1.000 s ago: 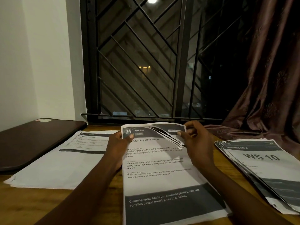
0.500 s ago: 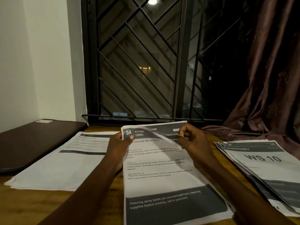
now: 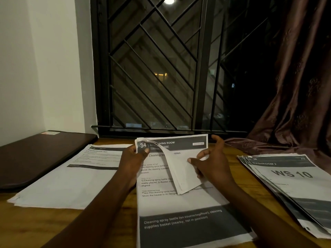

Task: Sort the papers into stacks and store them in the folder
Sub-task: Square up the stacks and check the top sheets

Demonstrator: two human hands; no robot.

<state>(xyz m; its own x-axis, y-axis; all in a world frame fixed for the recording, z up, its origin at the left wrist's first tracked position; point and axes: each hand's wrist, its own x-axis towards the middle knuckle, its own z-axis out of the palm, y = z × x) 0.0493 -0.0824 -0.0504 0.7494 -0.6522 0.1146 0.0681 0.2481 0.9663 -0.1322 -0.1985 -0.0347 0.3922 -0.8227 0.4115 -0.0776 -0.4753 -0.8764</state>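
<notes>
Three stacks of printed papers lie on the table (image 3: 35, 228), well apart from each other. The middle stack (image 3: 179, 222) is nearest the person, and its near edge is cut off by the frame. Its top page reads "34" and "Cleaning Spray", but a flap (image 3: 180, 174) of several sheets, folded down from the far right corner with white backs showing, covers the rest of the title and parts of the text lines. Where the flap is lifted, a lower page headed "LIVING ROOM" shows.

The left stack (image 3: 71, 178) carries print too small to read. The right stack (image 3: 295, 187) is fanned, headed "WASHROOM 2" and "WS 10", and is cut off at the frame's right edge.

At far left the dark folder (image 3: 35, 154) lies flat and closed, so its inside is hidden.

The left hand (image 3: 132, 158) pinches the middle stack's far left corner, thumb pressed on the "34"; its fingers are hidden behind the paper. The right hand (image 3: 213, 163) is spread wide, fingers mostly straight, thumb tip resting on the flap's white back.

Behind the table stand a barred window (image 3: 161, 68) and a brown curtain (image 3: 304, 86).
</notes>
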